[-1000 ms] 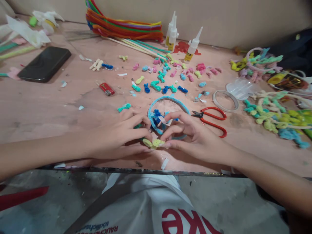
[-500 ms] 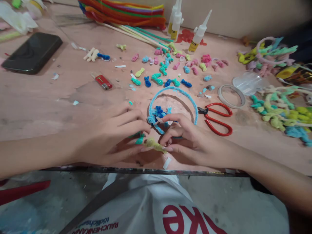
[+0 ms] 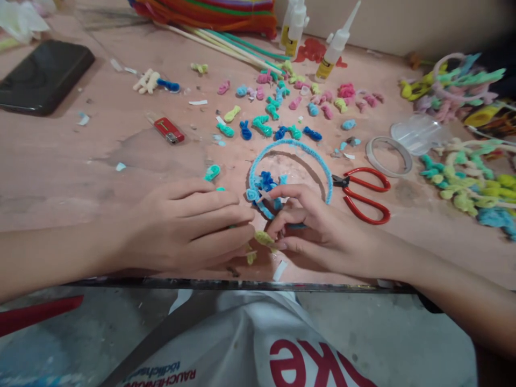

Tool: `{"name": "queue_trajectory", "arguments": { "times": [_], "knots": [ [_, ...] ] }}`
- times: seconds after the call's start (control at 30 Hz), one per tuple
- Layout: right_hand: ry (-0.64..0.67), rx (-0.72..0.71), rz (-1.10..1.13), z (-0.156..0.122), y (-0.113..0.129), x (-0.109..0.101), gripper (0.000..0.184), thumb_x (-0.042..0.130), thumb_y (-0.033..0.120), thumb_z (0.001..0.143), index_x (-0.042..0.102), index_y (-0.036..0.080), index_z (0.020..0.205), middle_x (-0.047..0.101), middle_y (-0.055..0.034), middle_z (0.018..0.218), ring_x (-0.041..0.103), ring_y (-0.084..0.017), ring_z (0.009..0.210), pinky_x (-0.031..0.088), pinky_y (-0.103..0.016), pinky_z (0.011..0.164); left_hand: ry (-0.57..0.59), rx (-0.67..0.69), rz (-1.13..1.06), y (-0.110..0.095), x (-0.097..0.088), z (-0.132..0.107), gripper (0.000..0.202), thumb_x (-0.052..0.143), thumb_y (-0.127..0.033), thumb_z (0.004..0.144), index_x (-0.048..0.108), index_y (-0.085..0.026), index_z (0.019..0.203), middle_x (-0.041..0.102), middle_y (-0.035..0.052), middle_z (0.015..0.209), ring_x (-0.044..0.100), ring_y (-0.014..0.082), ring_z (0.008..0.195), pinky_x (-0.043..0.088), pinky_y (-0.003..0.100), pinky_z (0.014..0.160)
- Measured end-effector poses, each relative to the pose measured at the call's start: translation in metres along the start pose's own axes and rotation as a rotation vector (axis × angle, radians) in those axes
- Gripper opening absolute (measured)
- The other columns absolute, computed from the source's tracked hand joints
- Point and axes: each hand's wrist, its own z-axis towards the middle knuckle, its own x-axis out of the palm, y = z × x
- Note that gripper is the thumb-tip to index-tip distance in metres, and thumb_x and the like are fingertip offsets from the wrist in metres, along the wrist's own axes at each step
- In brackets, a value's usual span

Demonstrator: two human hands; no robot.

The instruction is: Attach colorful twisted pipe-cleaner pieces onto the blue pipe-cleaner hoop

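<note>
Both my hands rest at the near edge of the table. My left hand (image 3: 189, 226) and my right hand (image 3: 318, 231) meet fingertip to fingertip and pinch a small yellow-green pipe-cleaner piece (image 3: 263, 237) between them. Just beyond the fingers lies a light-blue fuzzy headband (image 3: 298, 148) as an arch, with dark-blue twisted bits (image 3: 266, 181) fixed at its left end. A teal pipe-cleaner knot (image 3: 212, 172) lies beside my left hand.
Red scissors (image 3: 365, 193) and a tape roll (image 3: 389, 156) lie right of the headband. Several coloured knots (image 3: 278, 107) are scattered behind it, with glue bottles (image 3: 334, 48), a pipe-cleaner bundle (image 3: 213, 11), a red lighter (image 3: 169, 130) and a black phone (image 3: 38, 75) farther back.
The view has tilted down and nearer. My fingers have turned the yellow-green piece between them; it now sits a little lower, closer to the table edge.
</note>
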Motion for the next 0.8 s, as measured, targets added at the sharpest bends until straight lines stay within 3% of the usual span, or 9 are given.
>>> {"name": "queue_trajectory", "arguments": {
  "times": [0.1, 0.2, 0.37, 0.5, 0.63, 0.7, 0.8],
  "knots": [
    [0.013, 0.004, -0.042, 0.000, 0.000, -0.002, 0.045, 0.052, 0.018, 0.107, 0.030, 0.024, 0.146, 0.074, -0.0019, 0.107, 0.070, -0.017, 0.094, 0.050, -0.036, 0.091, 0.035, -0.012, 0.033, -0.005, -0.001, -0.003, 0.032, 0.059, -0.041, 0.111, 0.068, -0.020, 0.133, 0.081, -0.0054, 0.130, 0.075, 0.0153, 0.113, 0.052, 0.029, 0.108],
    [0.009, 0.015, -0.054, 0.000, -0.001, -0.002, 0.043, 0.052, 0.022, 0.109, 0.030, 0.025, 0.145, 0.074, -0.0020, 0.106, 0.070, -0.018, 0.095, 0.051, -0.036, 0.091, 0.031, 0.005, 0.000, -0.010, 0.002, -0.007, 0.032, 0.061, -0.040, 0.110, 0.069, -0.015, 0.129, 0.079, 0.0003, 0.133, 0.071, 0.0179, 0.124, 0.043, 0.033, 0.125],
    [-0.036, -0.008, -0.061, -0.001, -0.006, 0.003, 0.046, 0.050, 0.014, 0.105, 0.031, 0.026, 0.145, 0.073, -0.0009, 0.105, 0.071, -0.017, 0.092, 0.052, -0.035, 0.087, 0.041, 0.023, -0.057, -0.015, 0.001, -0.005, 0.028, 0.060, -0.035, 0.111, 0.072, -0.013, 0.123, 0.080, 0.0035, 0.126, 0.067, 0.0173, 0.122, 0.048, 0.028, 0.114],
    [-0.098, -0.082, -0.280, -0.004, 0.001, 0.002, 0.045, 0.055, 0.014, 0.104, 0.039, 0.024, 0.145, 0.075, -0.0033, 0.105, 0.071, -0.020, 0.095, 0.052, -0.038, 0.091, 0.055, -0.025, -0.082, -0.019, -0.004, -0.001, 0.034, 0.059, -0.043, 0.112, 0.071, -0.012, 0.122, 0.082, 0.0025, 0.119, 0.067, 0.0146, 0.125, 0.049, 0.024, 0.110],
    [-0.188, -0.103, -0.402, -0.007, 0.016, -0.001, 0.013, 0.056, 0.027, 0.109, 0.062, 0.021, 0.120, 0.075, -0.0069, 0.108, 0.069, -0.021, 0.103, 0.052, -0.038, 0.094, 0.075, -0.012, -0.086, -0.020, -0.006, 0.001, 0.032, 0.058, -0.041, 0.112, 0.072, -0.013, 0.115, 0.082, 0.0020, 0.121, 0.067, 0.0137, 0.124, 0.051, 0.025, 0.105],
    [-0.162, -0.080, -0.309, -0.006, 0.020, 0.000, 0.014, 0.055, 0.025, 0.111, 0.067, 0.020, 0.105, 0.074, -0.0045, 0.099, 0.069, -0.017, 0.097, 0.053, -0.032, 0.088, 0.064, 0.012, -0.058, -0.019, -0.006, 0.002, 0.034, 0.056, -0.042, 0.113, 0.073, -0.013, 0.112, 0.082, 0.0025, 0.120, 0.068, 0.0140, 0.120, 0.053, 0.026, 0.101],
    [-0.155, 0.013, -0.189, -0.005, 0.016, 0.005, 0.016, 0.057, 0.021, 0.108, 0.071, 0.017, 0.100, 0.078, -0.0040, 0.095, 0.072, -0.015, 0.087, 0.054, -0.028, 0.078, 0.072, 0.041, -0.016, -0.020, -0.005, 0.002, 0.041, 0.056, -0.047, 0.113, 0.073, -0.011, 0.118, 0.082, 0.0035, 0.121, 0.069, 0.0146, 0.117, 0.055, 0.027, 0.099]
  ]
}}
